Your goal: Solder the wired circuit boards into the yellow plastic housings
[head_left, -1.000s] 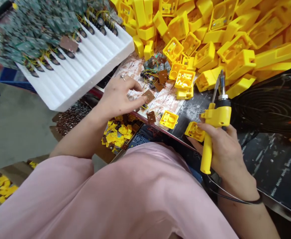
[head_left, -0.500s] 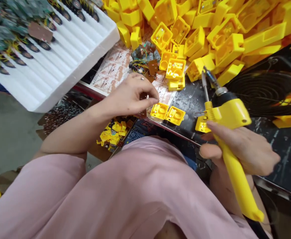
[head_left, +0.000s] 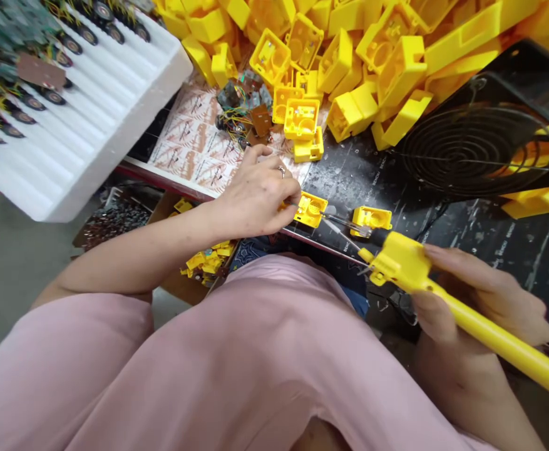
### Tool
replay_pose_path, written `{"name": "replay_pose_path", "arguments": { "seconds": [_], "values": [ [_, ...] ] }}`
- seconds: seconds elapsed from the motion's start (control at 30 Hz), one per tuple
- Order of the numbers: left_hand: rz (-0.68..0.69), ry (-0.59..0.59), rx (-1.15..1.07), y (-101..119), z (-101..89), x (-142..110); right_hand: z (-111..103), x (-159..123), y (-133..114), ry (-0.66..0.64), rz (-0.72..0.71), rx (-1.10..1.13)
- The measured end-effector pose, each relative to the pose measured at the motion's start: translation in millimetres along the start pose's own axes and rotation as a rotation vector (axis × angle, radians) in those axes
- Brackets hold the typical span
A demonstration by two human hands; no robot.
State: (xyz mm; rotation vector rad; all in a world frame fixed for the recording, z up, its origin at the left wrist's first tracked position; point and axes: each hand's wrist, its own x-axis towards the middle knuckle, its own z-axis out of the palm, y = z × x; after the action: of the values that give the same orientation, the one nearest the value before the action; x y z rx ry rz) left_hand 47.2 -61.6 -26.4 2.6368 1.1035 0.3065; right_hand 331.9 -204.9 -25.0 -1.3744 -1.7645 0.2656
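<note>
My right hand (head_left: pixel 485 294) is wrapped around the yellow soldering gun (head_left: pixel 405 260). Its thin metal tip and a feed tube point left, reaching the small open yellow plastic case (head_left: pixel 312 209) at the table's front edge. My left hand (head_left: pixel 267 191), a ring on one finger, has its fingers bent together at the left side of this case. The fingertips seem to grip its edge and hide part of it. Slightly right of the case, behind the gun's tip, sits a second open yellow case (head_left: pixel 372 218) with metal contacts inside.
Yellow cases (head_left: pixel 349 62) are heaped at the back. Circuit boards with wires (head_left: pixel 243 103) lie on printed paper (head_left: pixel 184 138). A white foam tray (head_left: pixel 114 125) of wired speakers stands left, a black fan (head_left: pixel 471 144) right. Below the table edge is a box of yellow parts (head_left: pixel 206 263).
The soldering gun has swung down and left, so its tip now reaches the case by my left hand. My left fingers have closed in on that case. The view has shifted slightly right.
</note>
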Motion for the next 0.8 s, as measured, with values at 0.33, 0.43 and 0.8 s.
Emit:
{"name": "replay_pose_path", "arguments": {
  "seconds": [0.33, 0.43, 0.8],
  "values": [
    [0.016, 0.01, -0.001, 5, 2.6, -3, 6, 28, -5, -0.171, -0.325, 0.086],
    [0.015, 0.002, 0.002, 6, 4.1, -1, 6, 32, -9, -0.162, -0.379, 0.036],
    [0.047, -0.089, 0.08, 9, -1.6, 6, 5, 35, -10, -0.261, -0.412, 0.076]
  ]
}}
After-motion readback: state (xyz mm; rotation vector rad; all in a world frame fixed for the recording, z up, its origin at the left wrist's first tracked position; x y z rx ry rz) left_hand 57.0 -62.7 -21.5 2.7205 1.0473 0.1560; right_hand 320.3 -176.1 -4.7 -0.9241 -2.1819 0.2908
